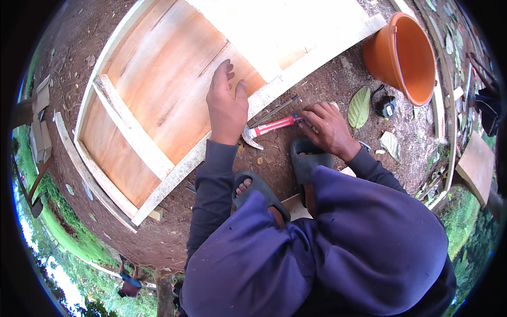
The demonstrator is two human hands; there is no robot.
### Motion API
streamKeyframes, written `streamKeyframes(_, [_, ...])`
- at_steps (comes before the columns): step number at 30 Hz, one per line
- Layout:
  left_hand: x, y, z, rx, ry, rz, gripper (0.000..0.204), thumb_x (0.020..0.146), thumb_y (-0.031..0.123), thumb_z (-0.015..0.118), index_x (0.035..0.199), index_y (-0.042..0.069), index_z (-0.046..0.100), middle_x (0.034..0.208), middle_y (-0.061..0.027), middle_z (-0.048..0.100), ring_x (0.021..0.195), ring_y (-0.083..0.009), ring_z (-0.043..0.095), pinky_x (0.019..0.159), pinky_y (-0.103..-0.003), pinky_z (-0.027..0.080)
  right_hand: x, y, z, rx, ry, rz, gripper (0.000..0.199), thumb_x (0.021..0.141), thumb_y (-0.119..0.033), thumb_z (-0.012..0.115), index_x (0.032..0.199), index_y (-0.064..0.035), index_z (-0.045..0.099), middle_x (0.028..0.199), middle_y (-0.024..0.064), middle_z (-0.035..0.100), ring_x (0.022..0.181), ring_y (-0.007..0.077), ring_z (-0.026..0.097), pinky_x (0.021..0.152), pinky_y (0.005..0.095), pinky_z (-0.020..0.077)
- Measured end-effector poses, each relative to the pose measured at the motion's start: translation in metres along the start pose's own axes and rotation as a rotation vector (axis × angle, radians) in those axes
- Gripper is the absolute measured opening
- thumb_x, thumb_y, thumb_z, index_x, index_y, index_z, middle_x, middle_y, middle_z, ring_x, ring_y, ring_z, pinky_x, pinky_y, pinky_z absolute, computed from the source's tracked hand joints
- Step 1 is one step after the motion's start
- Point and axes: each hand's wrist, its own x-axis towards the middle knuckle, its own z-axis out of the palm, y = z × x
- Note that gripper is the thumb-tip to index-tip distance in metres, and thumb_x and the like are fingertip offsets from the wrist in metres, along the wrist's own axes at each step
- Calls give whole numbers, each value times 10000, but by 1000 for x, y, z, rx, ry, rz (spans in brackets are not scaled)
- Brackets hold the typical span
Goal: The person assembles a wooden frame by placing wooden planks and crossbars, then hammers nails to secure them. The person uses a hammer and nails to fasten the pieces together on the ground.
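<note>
A claw hammer (274, 126) with a red handle and a dark grip end lies low over the soil beside the wooden panel frame. My right hand (328, 127) has its fingers and thumb closed around the end of that handle. The hammer's metal head points left, toward my left wrist. My left hand (227, 103) is raised over the panel's near edge, thumb apart and fingers loosely bent, holding nothing. Beneath it is the plywood panel (158, 79), edged with pale wooden battens (174, 182). A thin metal rod (280, 110) lies between hammer and frame.
An orange bucket (372, 55) stands tilted at the frame's right end. Near it are a black tape measure (388, 107) and a green leaf (359, 107). My sandalled feet (259, 191) are close below the hammer. Another person (130, 284) is far off at lower left.
</note>
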Motion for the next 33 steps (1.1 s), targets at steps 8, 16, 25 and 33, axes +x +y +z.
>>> streamKeyframes(8, [60, 6, -16, 818, -138, 733, 690, 859, 125, 752, 1478, 305, 505, 1586, -53, 416, 1530, -283, 286, 1240, -545, 280, 3, 4, 8, -172, -130, -19, 336, 896, -198, 661, 1231, -167, 660, 1109, 33, 641, 1076, 253, 594, 921, 427, 427])
streamKeyframes(16, [112, 64, -52, 552, -10, 928, 499, 809, 7, 750, 1268, 155, 624, 1257, -62, 680, 1310, -302, 590, 1112, -457, 449, 2, 6, -1, -147, -234, -84, 296, 914, -174, 628, 1191, -69, 616, 1083, 128, 590, 1021, 337, 619, 867, 486, 489])
streamKeyframes(25, [75, 162, -277, -382, 718, 751, 415, 1012, 209, 609, 1357, -13, 544, 1281, -217, 622, 1214, -366, 629, 1099, -526, 489, -25, -17, -23, 430, -262, 254, 301, 912, -197, 708, 1130, 6, 666, 946, 166, 635, 876, 345, 662, 773, 431, 518])
streamKeyframes(33, [-110, 165, -348, -152, 994, 294, 632, 1051, 458, 454, 1428, -49, 440, 1315, -318, 587, 1216, -445, 621, 1055, -598, 512, -31, -50, -39, 910, -455, 795, 155, 886, -108, 702, 994, -15, 642, 708, -11, 538, 644, 94, 514, 595, 284, 398])
